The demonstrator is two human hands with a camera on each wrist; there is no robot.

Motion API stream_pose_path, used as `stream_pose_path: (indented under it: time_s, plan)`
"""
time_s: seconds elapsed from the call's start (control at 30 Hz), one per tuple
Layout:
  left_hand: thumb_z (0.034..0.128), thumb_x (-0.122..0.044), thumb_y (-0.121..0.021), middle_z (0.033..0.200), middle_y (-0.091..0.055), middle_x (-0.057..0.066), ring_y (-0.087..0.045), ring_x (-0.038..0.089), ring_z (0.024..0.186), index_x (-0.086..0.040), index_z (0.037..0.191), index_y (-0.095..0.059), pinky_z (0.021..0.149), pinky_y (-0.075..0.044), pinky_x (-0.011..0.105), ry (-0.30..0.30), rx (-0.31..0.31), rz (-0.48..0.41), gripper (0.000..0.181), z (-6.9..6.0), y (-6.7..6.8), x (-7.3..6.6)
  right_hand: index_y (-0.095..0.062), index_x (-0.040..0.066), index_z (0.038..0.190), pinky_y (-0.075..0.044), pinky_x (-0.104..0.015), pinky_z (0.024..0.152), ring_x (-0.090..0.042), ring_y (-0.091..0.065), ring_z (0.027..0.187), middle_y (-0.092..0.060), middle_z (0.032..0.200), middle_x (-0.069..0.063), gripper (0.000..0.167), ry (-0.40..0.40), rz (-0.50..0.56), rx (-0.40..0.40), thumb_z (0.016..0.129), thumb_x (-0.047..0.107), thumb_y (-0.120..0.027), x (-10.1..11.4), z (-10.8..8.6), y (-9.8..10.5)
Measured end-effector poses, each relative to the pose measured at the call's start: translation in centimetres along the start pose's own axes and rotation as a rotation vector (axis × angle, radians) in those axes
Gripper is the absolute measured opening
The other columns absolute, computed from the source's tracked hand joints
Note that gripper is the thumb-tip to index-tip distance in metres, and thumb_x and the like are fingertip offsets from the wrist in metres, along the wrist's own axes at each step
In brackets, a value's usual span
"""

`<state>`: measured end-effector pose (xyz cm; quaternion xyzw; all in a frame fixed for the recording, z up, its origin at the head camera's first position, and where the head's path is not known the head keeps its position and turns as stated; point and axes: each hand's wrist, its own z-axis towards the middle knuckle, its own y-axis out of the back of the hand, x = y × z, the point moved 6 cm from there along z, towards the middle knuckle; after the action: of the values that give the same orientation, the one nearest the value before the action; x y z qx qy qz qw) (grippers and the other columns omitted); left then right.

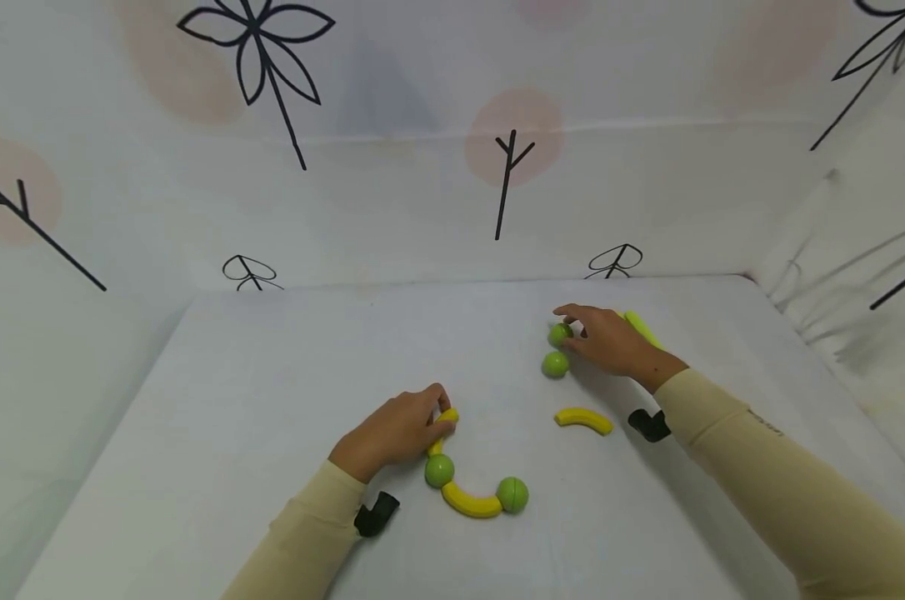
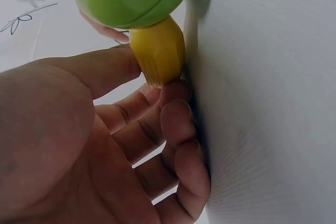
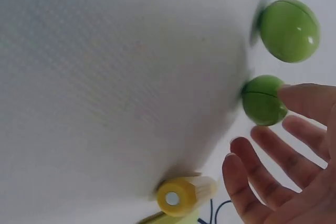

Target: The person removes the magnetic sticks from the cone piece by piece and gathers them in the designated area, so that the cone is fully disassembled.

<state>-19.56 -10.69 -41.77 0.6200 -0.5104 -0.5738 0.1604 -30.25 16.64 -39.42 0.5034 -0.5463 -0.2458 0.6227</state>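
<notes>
My left hand [image 1: 396, 429] pinches a curved yellow toy rod [image 2: 159, 51] between thumb and fingers. The rod's end meets a green ball [image 1: 439, 471]. From that ball another curved yellow rod [image 1: 471, 502] runs to a second green ball [image 1: 512, 495], all touching in a chain on the table. At the back right, my right hand [image 1: 606, 340] reaches around a green ball [image 3: 262, 100], thumb overlapping it and fingers spread apart from it in the right wrist view. Beside that ball rests one more green ball [image 1: 555, 364].
A loose curved yellow rod [image 1: 583, 420] lies on the white table [image 1: 272, 358], in front of the right hand. Lime-yellow rods [image 1: 642, 329] show partly behind that hand. Printed white cloth [image 1: 392, 200] rises at the table's back and sides.
</notes>
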Motion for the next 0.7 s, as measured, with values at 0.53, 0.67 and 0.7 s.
stream_pose_path:
  time_s: [0.53, 0.67, 0.7]
  plan:
    - [0.0978, -0.035, -0.064, 0.077, -0.058, -0.001, -0.052, 0.013, 0.065, -0.016, 0.117, -0.059, 0.061, -0.042, 0.028, 0.009, -0.016, 0.007, 0.028, 0.1, 0.2, -0.2, -0.067, 0.003, 0.118, -0.056, -0.041, 0.078, -0.021, -0.062, 0.095, -0.07, 0.11, -0.011, 0.024, 0.304, 0.214, -0.408, 0.094, 0.002, -0.064, 8.3, -5.7, -0.4]
    - [0.0925, -0.04, -0.07, 0.074, -0.058, 0.001, -0.052, 0.013, 0.064, -0.017, 0.12, -0.055, 0.061, -0.042, 0.028, 0.014, 0.029, -0.038, 0.04, -0.4, 0.6, 0.3, -0.068, 0.005, 0.116, -0.056, -0.039, 0.077, -0.018, -0.062, 0.095, -0.071, 0.109, -0.008, 0.022, 0.3, 0.262, -0.38, 0.093, 0.004, -0.065, 10.2, -6.2, -1.8]
    - [0.0904, -0.042, -0.071, 0.074, -0.058, 0.001, -0.052, 0.013, 0.064, -0.017, 0.12, -0.054, 0.061, -0.042, 0.029, 0.026, 0.04, -0.05, 0.043, -0.6, 0.7, 0.4, -0.068, 0.005, 0.116, -0.056, -0.038, 0.077, -0.017, -0.062, 0.094, -0.071, 0.109, -0.007, 0.022, 0.292, 0.27, -0.372, 0.094, 0.005, -0.065, 10.6, -6.3, -2.1]
